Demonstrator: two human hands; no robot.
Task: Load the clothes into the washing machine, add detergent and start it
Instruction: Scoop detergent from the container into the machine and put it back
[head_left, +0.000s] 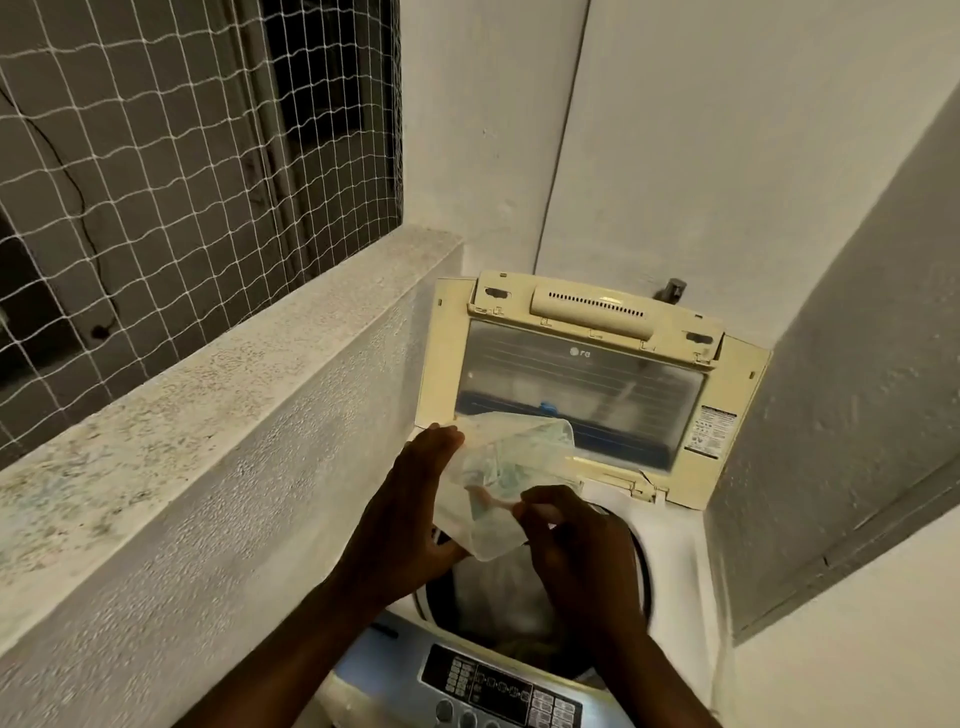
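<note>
A top-loading washing machine (685, 561) stands in the corner with its cream lid (582, 384) folded up against the wall. Pale clothes (498, 592) lie in the drum below my hands. Over the drum opening I hold a clear plastic detergent pouch (511, 467) with greenish print. My left hand (410, 514) supports its left side with the fingers stretched up along it. My right hand (576, 545) pinches its lower right edge. The control panel (498, 686) with buttons and dials runs along the machine's near edge.
A speckled stone ledge (218, 374) runs along the left, close beside the machine, with a netted window (171, 156) above it. White walls close in behind and on the right. A tap (672, 291) sticks out of the wall behind the lid.
</note>
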